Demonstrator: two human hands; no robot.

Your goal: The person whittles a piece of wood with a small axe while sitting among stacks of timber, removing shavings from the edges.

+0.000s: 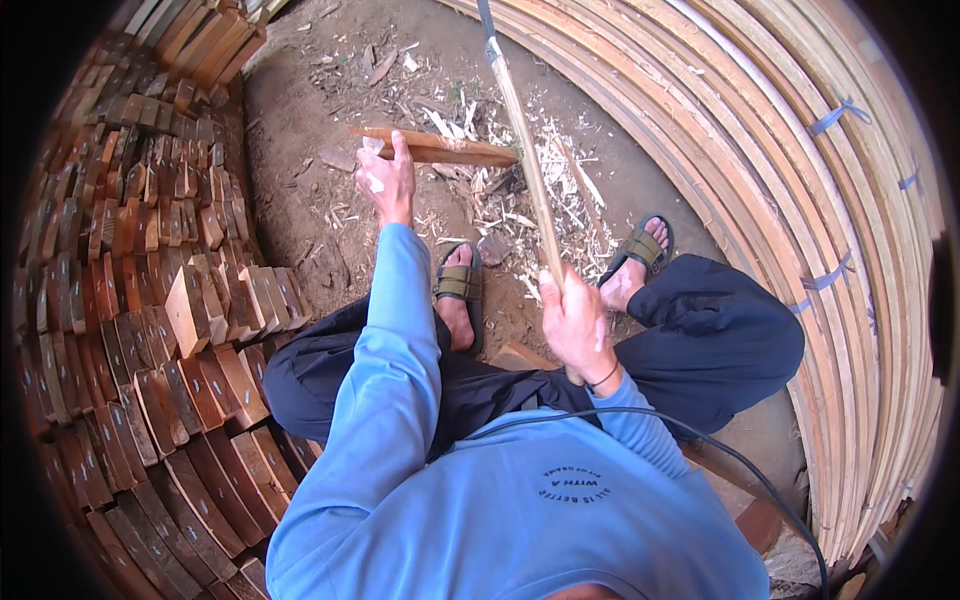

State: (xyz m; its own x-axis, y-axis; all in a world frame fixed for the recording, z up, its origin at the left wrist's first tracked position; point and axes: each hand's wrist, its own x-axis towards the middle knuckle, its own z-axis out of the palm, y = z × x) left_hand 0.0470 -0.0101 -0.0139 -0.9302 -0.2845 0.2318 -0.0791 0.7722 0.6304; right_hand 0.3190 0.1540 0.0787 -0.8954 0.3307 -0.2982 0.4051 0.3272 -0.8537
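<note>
The person's left hand [385, 182] is clamped on the left end of a reddish piece of wood [455, 150], which lies low over the littered ground between the feet and the upper side of the view. The right hand [577, 325] is wrapped around the lower part of a long wooden handle [525, 140], which slants up and away past the wood's narrower right end. Its dark far end runs out of view, so what sort of head it carries cannot be told. Pale chips [580, 185] lie around that narrow end, so the step in hand looks like shaping or splitting the wood. The next move seems to call for a steady left grip, fingers well back from the narrow end, and a controlled right-hand swing clear of both sandalled feet [455, 325].
</note>
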